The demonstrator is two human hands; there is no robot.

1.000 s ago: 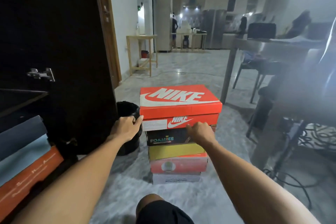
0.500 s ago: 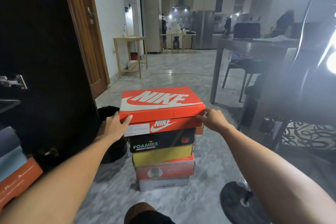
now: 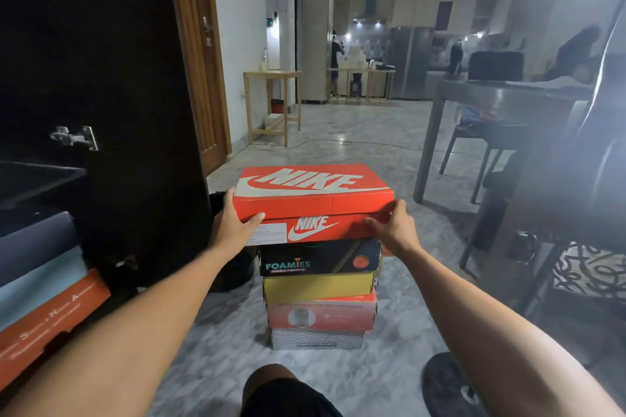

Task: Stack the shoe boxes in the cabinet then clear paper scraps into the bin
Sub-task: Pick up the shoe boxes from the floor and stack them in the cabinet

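A: Left hand (image 3: pixel 233 227) is on the left end of the orange Nike box (image 3: pixel 313 195), thumb across the front edge of the lid, fingers curled round the side. Right hand (image 3: pixel 393 228) grips the right end the same way, thumb on the front face.

B: Where does that box sit?

A: On top of the stack on the floor (image 3: pixel 216 342), straight ahead of me. Under it I count four more: the black Foamies box (image 3: pixel 320 259), a yellow box (image 3: pixel 318 286), a pink box (image 3: pixel 321 315) and a white box (image 3: pixel 316 338) at the bottom. Five in all, every lid on, so I can't see what is inside any of them.

B: And the cabinet?

A: On my left, the dark cabinet door (image 3: pixel 111 78) stands open with a metal hinge showing. Low down in the cabinet, three boxes lie stacked: a dark grey box (image 3: pixel 34 240), a pale blue box (image 3: pixel 40 281) and an orange box (image 3: pixel 47 318), all cut off by the frame edge. Its lettering is too blurred to read.

B: The bin?

A: A black bin (image 3: pixel 233 267) stands just behind my left wrist, mostly hidden by the arm and the door; I can't see into it. The right side is hazy, with a grey counter (image 3: pixel 491 95) and chairs.
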